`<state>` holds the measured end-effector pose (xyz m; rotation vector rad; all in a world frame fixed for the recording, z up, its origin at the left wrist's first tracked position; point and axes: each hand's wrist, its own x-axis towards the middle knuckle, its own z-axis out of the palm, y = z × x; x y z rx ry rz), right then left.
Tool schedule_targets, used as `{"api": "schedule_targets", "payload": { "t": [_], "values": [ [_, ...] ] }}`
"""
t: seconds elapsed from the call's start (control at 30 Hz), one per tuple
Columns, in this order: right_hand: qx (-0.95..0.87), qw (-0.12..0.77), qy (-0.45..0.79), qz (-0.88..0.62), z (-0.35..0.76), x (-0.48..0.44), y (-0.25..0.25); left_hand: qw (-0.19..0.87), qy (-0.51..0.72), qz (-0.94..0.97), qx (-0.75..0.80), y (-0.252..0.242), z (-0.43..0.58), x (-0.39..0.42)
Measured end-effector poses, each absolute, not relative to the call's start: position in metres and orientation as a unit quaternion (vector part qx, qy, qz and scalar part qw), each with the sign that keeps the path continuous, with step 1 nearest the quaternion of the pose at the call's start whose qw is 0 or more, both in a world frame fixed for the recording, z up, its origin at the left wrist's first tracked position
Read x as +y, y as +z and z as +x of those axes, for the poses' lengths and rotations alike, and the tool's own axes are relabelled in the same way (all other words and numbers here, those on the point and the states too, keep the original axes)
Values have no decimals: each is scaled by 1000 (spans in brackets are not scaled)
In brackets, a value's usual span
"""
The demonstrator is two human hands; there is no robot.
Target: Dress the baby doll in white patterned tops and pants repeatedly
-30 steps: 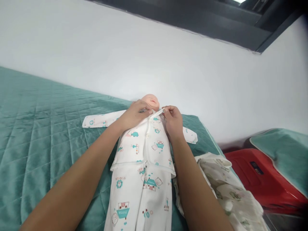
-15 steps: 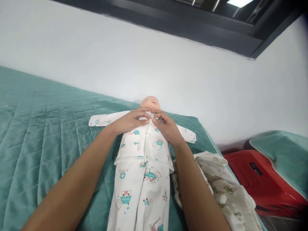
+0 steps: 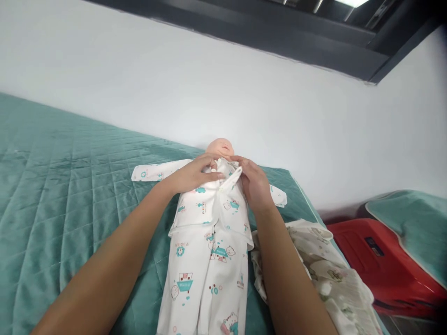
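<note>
A baby doll [image 3: 220, 146] lies on its back, wearing a white printed baby shirt [image 3: 193, 211] with its sleeves spread sideways. Below the hem are matching printed baby pants [image 3: 204, 293]. My right hand [image 3: 256, 184] grips the upper edge of the shirt's right-hand front panel, which is lifted and folded back near the collar. Across the chest, my left hand [image 3: 195, 174] is closed on the other front edge, with its thumb beside the small buttons. Some of the fingertips on both hands are hidden by cloth.
A green quilted cover [image 3: 70, 200] lies under the doll. Crumpled white printed cloth [image 3: 324, 265] lies right of my right forearm. Beyond the bed's right edge are a red plastic object [image 3: 377, 260] and green fabric [image 3: 412, 228]. A white wall [image 3: 139, 79] rises behind.
My hands have moved apart at the collar. The right-hand front panel, which lay flat under my fingers, is now pulled open to the right, and the upper placket has parted.
</note>
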<state>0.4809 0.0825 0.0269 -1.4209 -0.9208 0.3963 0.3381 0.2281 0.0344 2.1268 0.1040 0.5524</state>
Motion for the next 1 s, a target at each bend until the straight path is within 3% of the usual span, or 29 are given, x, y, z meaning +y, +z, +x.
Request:
{"api": "schedule_targets", "payload": {
  "t": [0.13,0.27,0.5,1.0],
  "values": [
    [-317,646,115,-685,485,78,21,460,263,845,69,32,334,227],
    [-443,551,46,-706,477,74,26,466,253,846,46,32,326,221],
    [-577,435,101,-684,461,62,41,427,181,885,-39,31,302,218],
    [-573,480,163,-644,447,56,45,427,216,878,-5,36,305,207]
  ]
}}
